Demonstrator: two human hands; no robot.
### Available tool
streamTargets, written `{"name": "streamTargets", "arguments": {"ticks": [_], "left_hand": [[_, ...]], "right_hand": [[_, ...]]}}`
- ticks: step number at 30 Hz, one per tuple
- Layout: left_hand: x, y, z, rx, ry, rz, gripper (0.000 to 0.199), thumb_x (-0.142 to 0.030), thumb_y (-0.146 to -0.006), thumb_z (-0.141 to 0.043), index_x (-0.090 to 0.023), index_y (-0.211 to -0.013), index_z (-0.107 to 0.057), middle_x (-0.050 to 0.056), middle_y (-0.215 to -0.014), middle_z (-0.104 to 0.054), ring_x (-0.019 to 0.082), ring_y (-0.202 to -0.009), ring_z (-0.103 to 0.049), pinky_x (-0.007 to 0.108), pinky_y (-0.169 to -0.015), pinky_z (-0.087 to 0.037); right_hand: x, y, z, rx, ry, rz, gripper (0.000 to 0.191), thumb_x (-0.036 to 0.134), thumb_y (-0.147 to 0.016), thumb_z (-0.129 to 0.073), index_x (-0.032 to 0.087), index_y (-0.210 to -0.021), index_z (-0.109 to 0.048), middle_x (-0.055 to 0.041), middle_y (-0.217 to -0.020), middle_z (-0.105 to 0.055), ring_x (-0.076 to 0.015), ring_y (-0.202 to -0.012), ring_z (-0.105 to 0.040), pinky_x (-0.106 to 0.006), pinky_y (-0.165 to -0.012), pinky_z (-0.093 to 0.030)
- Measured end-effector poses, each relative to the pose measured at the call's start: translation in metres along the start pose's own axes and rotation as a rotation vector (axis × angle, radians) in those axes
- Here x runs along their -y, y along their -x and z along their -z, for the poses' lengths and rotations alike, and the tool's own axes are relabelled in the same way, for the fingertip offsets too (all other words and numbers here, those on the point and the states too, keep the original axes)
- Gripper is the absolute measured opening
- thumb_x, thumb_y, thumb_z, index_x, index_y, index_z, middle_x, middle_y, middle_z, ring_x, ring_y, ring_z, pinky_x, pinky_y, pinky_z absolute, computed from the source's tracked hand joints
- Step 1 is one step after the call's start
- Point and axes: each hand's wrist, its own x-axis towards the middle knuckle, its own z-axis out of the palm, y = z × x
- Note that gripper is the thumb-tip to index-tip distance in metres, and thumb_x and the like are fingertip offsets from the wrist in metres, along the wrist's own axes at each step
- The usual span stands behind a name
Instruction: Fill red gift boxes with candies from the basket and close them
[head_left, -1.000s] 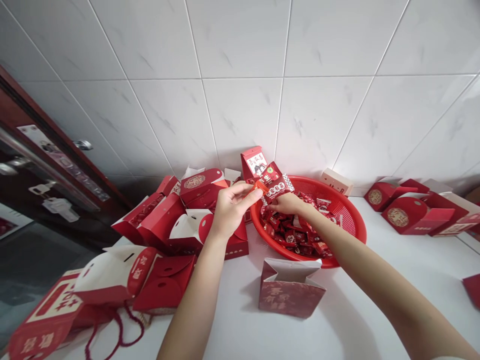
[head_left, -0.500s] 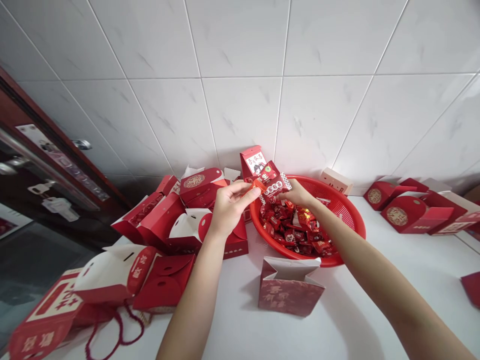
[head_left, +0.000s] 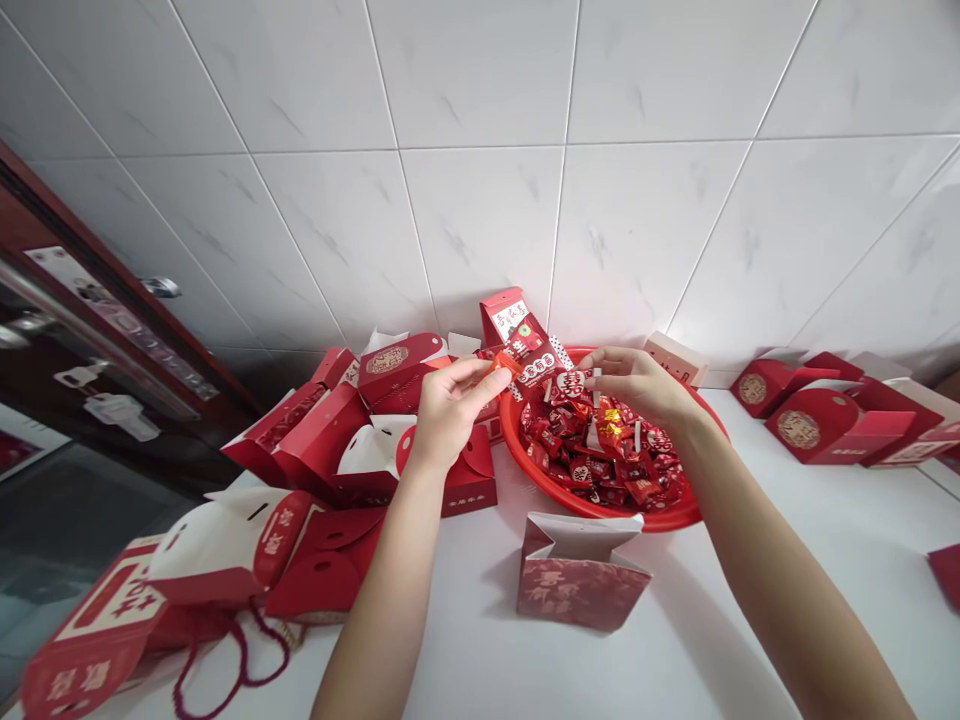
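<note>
My left hand (head_left: 451, 408) is closed on several wrapped candies (head_left: 538, 362) in red and orange wrappers, held over the left rim of a red plastic basket (head_left: 534, 482). My right hand (head_left: 646, 388) is over the back of that basket, its thumb and fingers pinching a small red wrapped candy (head_left: 571, 384) with a white patterned label. Below both hands, a heap of red wrapped candies (head_left: 592, 460) lies in the basket. An upright red paper box (head_left: 583, 592) stands in front of it with its white-lined top open.
Red gift boxes (head_left: 326, 440) crowd the left side, with a dark red cord (head_left: 241, 655) at the front. More red boxes (head_left: 832, 425) are at the right. Behind the basket are a pale box (head_left: 675, 358) and a tiled wall (head_left: 480, 220). Keys (head_left: 120, 410) hang from the door at left.
My right hand has come up and to the right out of the candy heap, with a wrapped candy between its fingers. My left hand has shifted slightly left with its candies.
</note>
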Motion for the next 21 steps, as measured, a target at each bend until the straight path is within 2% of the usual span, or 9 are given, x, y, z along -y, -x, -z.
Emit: {"name": "streamTargets", "arguments": {"ticks": [3,6,10,13,17,21], "left_hand": [[0.001,0.0,0.0,0.001,-0.019,0.002,0.023,-0.041,-0.072,-0.085,-0.019,-0.077,-0.081,0.005,-0.082,-0.076,0.022,-0.084,-0.068,0.033,-0.077,-0.054],[0.001,0.0,-0.001,0.003,-0.024,0.007,0.025,-0.043,-0.071,-0.085,-0.019,-0.077,-0.08,0.005,-0.082,-0.075,0.022,-0.083,-0.067,0.034,-0.077,-0.054],[0.001,0.001,-0.003,0.012,-0.03,0.018,0.026,-0.044,-0.07,-0.085,-0.019,-0.076,-0.08,0.005,-0.082,-0.075,0.022,-0.083,-0.067,0.034,-0.077,-0.053],[0.001,0.001,-0.004,0.027,-0.036,0.019,0.023,-0.042,-0.072,-0.084,-0.02,-0.077,-0.081,0.004,-0.082,-0.075,0.022,-0.083,-0.066,0.033,-0.077,-0.053],[0.002,0.001,-0.006,0.046,-0.037,0.031,0.021,-0.039,-0.073,-0.084,-0.019,-0.077,-0.081,0.004,-0.081,-0.075,0.021,-0.081,-0.065,0.031,-0.076,-0.052],[0.003,0.001,-0.008,0.074,-0.062,0.059,0.022,-0.04,-0.072,-0.085,-0.019,-0.078,-0.082,0.005,-0.083,-0.075,0.022,-0.083,-0.066,0.032,-0.077,-0.052]], "right_hand": [[0.0,0.017,0.009,-0.026,-0.096,-0.074,0.032,0.034,-0.066,-0.088,0.02,-0.083,-0.064,0.0021,-0.072,-0.065,-0.0137,-0.065,-0.063,-0.029,-0.063,-0.052],[-0.004,0.027,0.022,-0.101,-0.217,-0.102,0.035,0.036,-0.065,-0.089,0.022,-0.083,-0.062,0.003,-0.074,-0.063,-0.0148,-0.065,-0.065,-0.034,-0.069,-0.058],[-0.012,0.035,0.034,-0.241,-0.307,-0.087,0.026,0.039,-0.072,-0.081,0.024,-0.082,-0.061,-0.0026,-0.087,-0.07,-0.0234,-0.085,-0.073,-0.04,-0.075,-0.062],[-0.016,0.041,0.034,-0.283,-0.364,-0.094,0.025,0.038,-0.074,-0.082,0.025,-0.084,-0.063,-0.0027,-0.093,-0.073,-0.0229,-0.09,-0.073,-0.036,-0.074,-0.062],[-0.016,0.047,0.027,-0.33,-0.418,-0.051,0.036,0.035,-0.062,-0.094,0.025,-0.08,-0.065,0.0025,-0.082,-0.068,-0.0149,-0.075,-0.068,-0.027,-0.065,-0.06],[-0.01,0.05,0.021,-0.395,-0.417,-0.044,0.043,0.038,-0.053,-0.098,0.024,-0.08,-0.069,0.0026,-0.081,-0.065,-0.0128,-0.07,-0.065,-0.023,-0.058,-0.057]]}}
